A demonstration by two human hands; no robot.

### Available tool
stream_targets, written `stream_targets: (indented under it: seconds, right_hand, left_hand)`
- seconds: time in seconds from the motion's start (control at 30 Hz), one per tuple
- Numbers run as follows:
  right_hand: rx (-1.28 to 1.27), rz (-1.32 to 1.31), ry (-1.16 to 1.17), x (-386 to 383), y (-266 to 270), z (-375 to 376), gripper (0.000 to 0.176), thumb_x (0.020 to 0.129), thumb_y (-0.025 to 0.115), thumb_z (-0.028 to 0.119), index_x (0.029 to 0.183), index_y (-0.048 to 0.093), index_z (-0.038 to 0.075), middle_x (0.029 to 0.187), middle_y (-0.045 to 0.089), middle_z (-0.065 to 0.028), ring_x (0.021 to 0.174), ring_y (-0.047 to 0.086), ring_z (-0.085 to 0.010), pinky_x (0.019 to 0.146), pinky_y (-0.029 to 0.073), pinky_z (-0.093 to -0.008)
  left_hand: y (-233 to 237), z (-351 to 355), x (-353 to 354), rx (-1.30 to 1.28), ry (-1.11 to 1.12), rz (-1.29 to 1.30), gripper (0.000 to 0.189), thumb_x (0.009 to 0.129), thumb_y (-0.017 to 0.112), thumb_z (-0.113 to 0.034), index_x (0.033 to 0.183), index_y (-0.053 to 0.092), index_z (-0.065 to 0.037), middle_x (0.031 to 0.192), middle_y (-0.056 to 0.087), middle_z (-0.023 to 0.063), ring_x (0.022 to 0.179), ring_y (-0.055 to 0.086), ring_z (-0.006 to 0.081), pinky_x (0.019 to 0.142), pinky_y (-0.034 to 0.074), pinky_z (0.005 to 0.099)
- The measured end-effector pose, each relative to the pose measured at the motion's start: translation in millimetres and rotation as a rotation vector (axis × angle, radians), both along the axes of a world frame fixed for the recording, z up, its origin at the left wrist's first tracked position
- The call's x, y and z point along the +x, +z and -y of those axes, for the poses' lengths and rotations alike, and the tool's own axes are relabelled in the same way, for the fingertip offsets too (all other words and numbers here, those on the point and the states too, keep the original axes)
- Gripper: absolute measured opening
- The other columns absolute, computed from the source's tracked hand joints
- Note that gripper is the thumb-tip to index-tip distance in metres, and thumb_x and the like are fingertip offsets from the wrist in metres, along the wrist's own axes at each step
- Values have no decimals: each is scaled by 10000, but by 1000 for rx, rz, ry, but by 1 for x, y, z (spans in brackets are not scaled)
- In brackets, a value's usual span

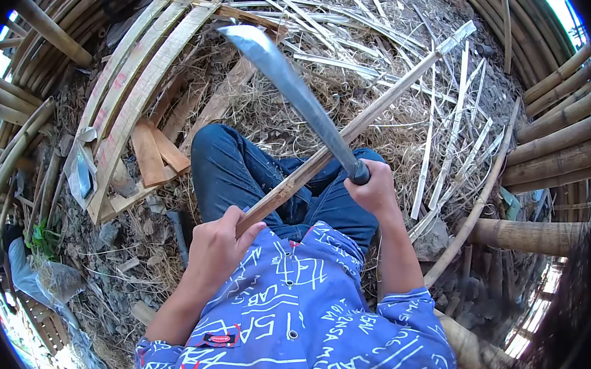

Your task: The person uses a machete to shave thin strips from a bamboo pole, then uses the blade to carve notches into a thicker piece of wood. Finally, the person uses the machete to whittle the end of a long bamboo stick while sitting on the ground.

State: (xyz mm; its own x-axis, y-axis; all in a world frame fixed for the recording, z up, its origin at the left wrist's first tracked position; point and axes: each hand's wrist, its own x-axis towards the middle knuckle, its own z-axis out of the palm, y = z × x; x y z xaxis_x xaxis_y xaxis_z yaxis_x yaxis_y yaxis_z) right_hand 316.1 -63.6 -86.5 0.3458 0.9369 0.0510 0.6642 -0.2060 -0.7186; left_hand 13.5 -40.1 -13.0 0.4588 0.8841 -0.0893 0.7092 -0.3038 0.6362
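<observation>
My right hand (372,189) is wrapped round the dark handle of a machete (295,91), whose long curved blade points up and to the left. Behind the blade, crossing it near the handle, runs a long bamboo strip (379,105) that slants from my lap up to the right. My left hand (221,249) grips the near end of this strip, thumb along its side. The far end of the strip looks pale and freshly cut. My crossed legs in jeans (225,169) lie beneath both.
Thin split slats (438,145) and curly shavings (367,130) litter the ground ahead and to the right. Curved pale boards (134,79) with red marks lie at the left, beside short brown wood pieces (151,154). Bamboo poles (550,157) form walls on both sides.
</observation>
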Motion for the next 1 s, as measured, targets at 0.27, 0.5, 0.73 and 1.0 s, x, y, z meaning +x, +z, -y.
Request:
stream_targets:
  seconds: [0.27, 0.5, 0.73, 1.0]
  right_hand:
    - [-109, 149, -240, 59, -24, -1, 149, 687, 645, 134, 666, 603, -8, 571, 582, -159, 510, 574, -309, 540, 452, -386]
    - [-104, -63, -131, 14, -26, 0, 177, 683, 643, 147, 687, 585, -20, 592, 562, -205, 565, 599, -362, 554, 449, -403]
    - [-257, -253, 43, -39, -43, 7, 221, 669, 659, 174, 785, 659, -14, 613, 592, -190, 569, 610, -310, 592, 474, -389]
    - [-414, -257, 164, -71, -58, 27, 230, 677, 685, 211, 749, 666, -7, 676, 633, -216, 694, 654, -391, 649, 504, -428]
  left_hand:
    - [-7, 0, -17, 3, -4, -50, 345, 871, 704, -336, 832, 584, -16, 627, 610, 192, 597, 641, 375, 538, 498, 427]
    - [-28, -8, -10, -51, 39, -37, 362, 873, 709, -308, 798, 537, 1, 626, 539, 195, 608, 613, 350, 559, 455, 424]
    - [-103, -17, -20, -1006, -60, 168, 215, 985, 560, -247, 930, 525, -42, 677, 493, -34, 578, 430, 51, 492, 373, 235]
    - [-106, -17, -8, -1287, 88, 74, 376, 1046, 399, -379, 830, 501, -88, 575, 371, -79, 465, 320, 36, 415, 284, 216]
